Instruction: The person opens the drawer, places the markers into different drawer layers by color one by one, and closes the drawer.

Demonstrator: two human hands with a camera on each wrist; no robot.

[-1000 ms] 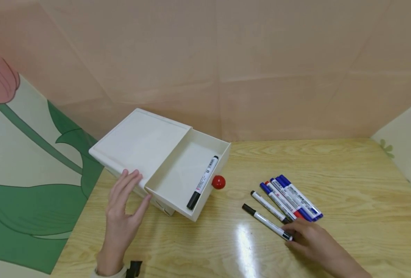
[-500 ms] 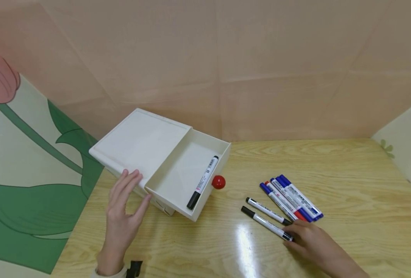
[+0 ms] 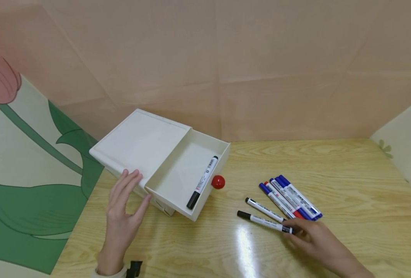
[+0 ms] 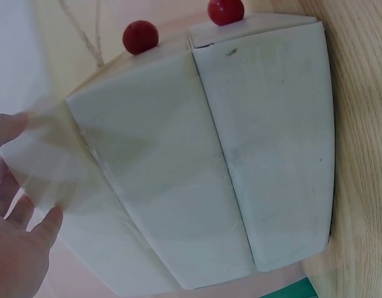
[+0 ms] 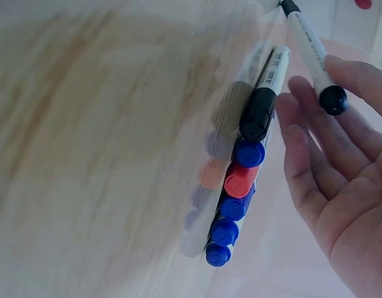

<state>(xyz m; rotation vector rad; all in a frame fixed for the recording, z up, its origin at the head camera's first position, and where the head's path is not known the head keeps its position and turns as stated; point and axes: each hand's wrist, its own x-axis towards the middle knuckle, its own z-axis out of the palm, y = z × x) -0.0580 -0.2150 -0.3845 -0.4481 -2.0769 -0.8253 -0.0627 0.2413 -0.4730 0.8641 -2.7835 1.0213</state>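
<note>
My right hand (image 3: 316, 241) pinches a white marker with black ends (image 3: 265, 222) between thumb and fingers, by its near end. In the right wrist view that marker (image 5: 310, 46) angles up from the fingers. A second black-capped marker (image 3: 264, 209) lies just behind it on the table, partly hidden by the hand. My left hand (image 3: 123, 212) rests its fingers against the near side edge of a white drawer box (image 3: 143, 143). The box's top drawer (image 3: 175, 173) is pulled out, with a black-capped marker (image 3: 205, 177) lying along its front wall.
Several blue- and red-capped markers (image 3: 292, 199) lie side by side by my right hand. A red knob (image 3: 218, 182) sticks out from the drawer front; a lower one (image 4: 226, 11) shows in the left wrist view. A wall stands behind the wooden table (image 3: 358, 173).
The held marker has turned to lie flatter across the view, its far cap shifting left. The second black-capped marker has slid left and turned, away from the blue and red row. My left hand stays put.
</note>
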